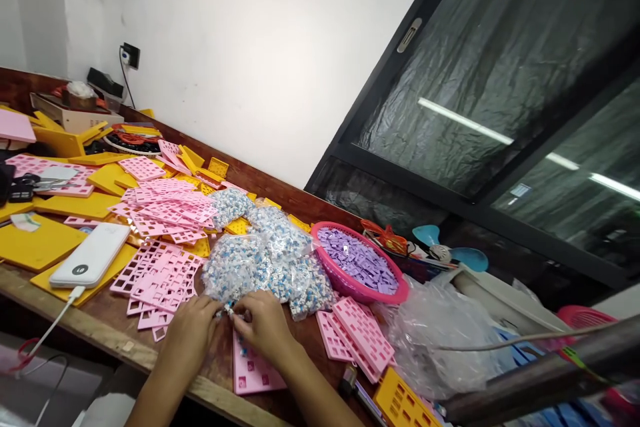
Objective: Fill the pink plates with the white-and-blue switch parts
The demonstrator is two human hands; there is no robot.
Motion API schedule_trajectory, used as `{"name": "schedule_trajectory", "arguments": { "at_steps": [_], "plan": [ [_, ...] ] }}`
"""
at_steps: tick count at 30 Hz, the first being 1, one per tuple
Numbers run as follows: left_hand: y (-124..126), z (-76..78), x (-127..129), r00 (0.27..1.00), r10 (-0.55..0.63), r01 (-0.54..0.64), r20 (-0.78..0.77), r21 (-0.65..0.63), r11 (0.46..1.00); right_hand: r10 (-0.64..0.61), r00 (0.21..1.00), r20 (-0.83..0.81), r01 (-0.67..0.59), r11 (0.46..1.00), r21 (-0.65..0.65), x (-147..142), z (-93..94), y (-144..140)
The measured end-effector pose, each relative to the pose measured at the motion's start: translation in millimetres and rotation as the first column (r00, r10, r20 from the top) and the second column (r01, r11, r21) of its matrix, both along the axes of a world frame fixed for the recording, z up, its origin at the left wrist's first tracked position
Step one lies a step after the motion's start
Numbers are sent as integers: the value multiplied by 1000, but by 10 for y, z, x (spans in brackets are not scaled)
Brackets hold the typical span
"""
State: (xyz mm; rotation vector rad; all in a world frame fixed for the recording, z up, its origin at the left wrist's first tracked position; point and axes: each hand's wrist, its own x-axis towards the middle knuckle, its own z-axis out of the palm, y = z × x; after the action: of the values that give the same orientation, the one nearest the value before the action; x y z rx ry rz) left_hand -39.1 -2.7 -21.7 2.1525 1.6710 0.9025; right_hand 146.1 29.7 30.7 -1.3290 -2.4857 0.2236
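Observation:
Clear plastic bags (233, 267) packed with small white and blue pieces lie mid-table. My left hand (193, 327) is at the near edge of the bags, its fingers curled together at the tips. Close to its right, my right hand (267, 327) has thumb and fingers drawn together around something too small to name. A few small white pieces show between the two hands. Under my right hand lies a pink plate (255, 373) with square recesses, partly covered by the wrist. What the fingertips hold is mostly hidden.
Pink grid plates (167, 280) are stacked left of my hands, with others (363, 330) on the right. A pink basket (405, 290) holds purple pieces. A white power bank (93, 253) with a cable lies on yellow plates (37, 240). Crumpled plastic (450, 333) fills the right side.

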Motion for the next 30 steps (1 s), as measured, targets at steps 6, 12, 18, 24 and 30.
{"name": "schedule_trajectory", "arguments": {
  "at_steps": [6, 12, 18, 24, 30],
  "plan": [
    [-44, 32, -18, 996, 1, 1, 86, -22, 1000, -24, 993, 113, 27, 999, -21, -194, -49, 138],
    [-131, 143, -80, 916, -178, 180, 360, 27, 983, 10, 974, -225, -37, 993, -113, 275, 140, 177],
    [-210, 250, -8, 820, -303, 336, 487, 19, 942, -178, 899, -399, 44, 946, -322, 1087, 59, 142],
    [-241, 216, 196, 805, -286, 317, 520, 31, 948, -320, 719, -617, -24, 875, -483, 1348, -122, 58],
    [-245, 79, 384, 912, -207, 223, 354, -3, 975, -256, 802, -540, -21, 891, -454, 1301, -109, 7]
  ]
}}
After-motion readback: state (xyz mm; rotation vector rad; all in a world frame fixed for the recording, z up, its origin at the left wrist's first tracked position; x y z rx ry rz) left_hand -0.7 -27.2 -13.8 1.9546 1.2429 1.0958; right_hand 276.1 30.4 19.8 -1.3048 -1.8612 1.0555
